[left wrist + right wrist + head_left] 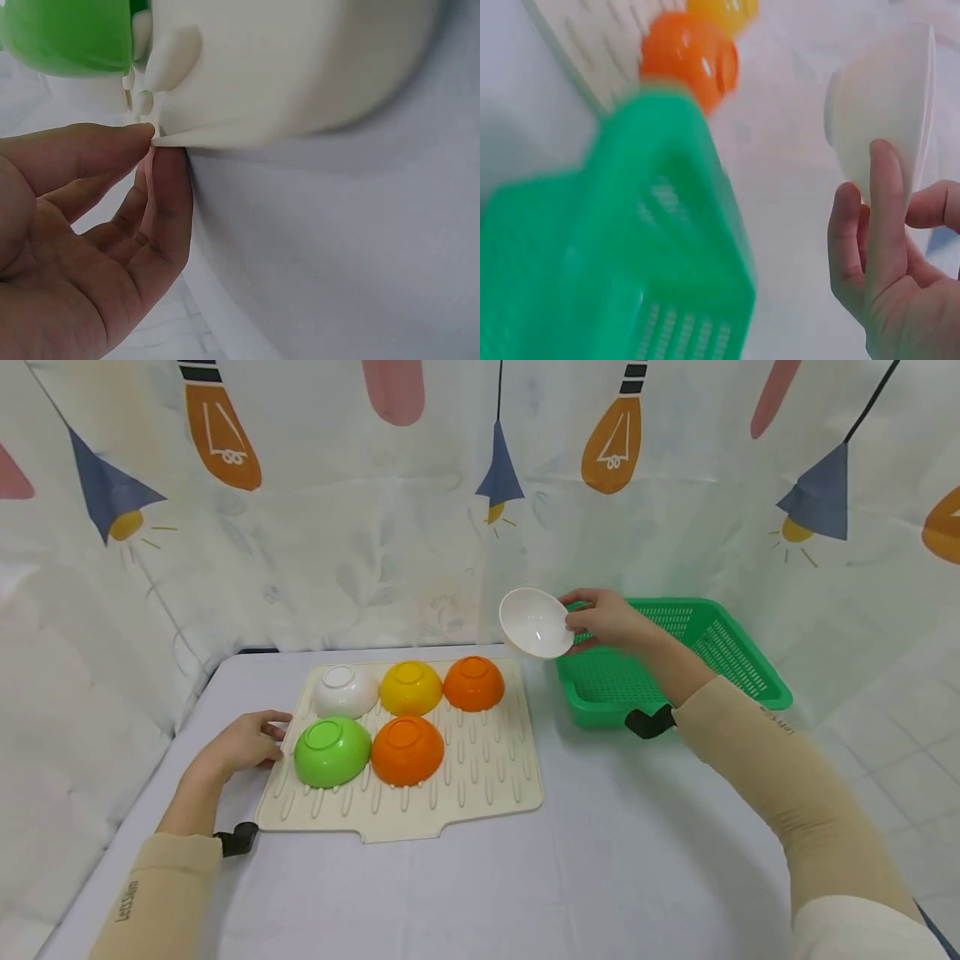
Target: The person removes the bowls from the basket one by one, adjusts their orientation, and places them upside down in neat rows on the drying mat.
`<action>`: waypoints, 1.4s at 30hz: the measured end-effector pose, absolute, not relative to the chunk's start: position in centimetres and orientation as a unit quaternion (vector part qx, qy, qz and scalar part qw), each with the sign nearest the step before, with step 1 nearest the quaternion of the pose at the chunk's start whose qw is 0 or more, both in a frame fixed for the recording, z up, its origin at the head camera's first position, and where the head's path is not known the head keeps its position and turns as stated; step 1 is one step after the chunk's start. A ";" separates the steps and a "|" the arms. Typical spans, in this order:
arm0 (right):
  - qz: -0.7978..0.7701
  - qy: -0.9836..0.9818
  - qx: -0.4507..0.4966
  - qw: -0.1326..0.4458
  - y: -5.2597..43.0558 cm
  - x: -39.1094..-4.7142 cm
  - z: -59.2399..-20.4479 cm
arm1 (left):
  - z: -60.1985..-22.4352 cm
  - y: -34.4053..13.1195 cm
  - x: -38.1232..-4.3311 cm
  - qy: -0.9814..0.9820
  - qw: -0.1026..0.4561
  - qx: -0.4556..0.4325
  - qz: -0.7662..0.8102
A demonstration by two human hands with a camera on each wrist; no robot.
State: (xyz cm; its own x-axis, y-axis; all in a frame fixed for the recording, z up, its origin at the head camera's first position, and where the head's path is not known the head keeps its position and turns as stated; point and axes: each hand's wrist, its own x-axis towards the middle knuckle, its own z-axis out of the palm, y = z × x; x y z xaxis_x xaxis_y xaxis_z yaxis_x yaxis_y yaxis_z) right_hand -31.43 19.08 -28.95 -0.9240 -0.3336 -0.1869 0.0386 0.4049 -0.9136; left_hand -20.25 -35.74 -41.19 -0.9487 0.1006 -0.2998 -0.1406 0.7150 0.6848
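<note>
My right hand pinches a white bowl by its rim, thumb inside and fingers on the outer wall. The bowl is tilted in the air left of the green basket, its hollow facing the head camera. With thumb and fingertips, my left hand pinches the left edge of a cream drying mat. Upside down on the mat's ridges sit a white bowl, a yellow bowl and an orange bowl at the back. In front of them are a green bowl and another orange bowl.
The green perforated basket stands at the back right of the white-covered table; my right forearm passes over it. A printed curtain hangs behind the table. Tiled floor shows at the far right.
</note>
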 end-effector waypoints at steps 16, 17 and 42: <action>-0.541 0.785 -0.139 0.268 11.8 -28.2 -33.2 | -41.0 -35.9 -19.8 0.917 0.148 -0.014 0.370; -0.543 0.783 -0.137 0.270 11.6 -28.1 -33.3 | -41.0 -35.8 -19.8 0.917 0.147 -0.016 0.370; -0.551 0.776 -0.088 0.294 9.5 -27.1 -34.9 | -34.4 -23.9 -18.7 0.843 0.017 -0.002 0.537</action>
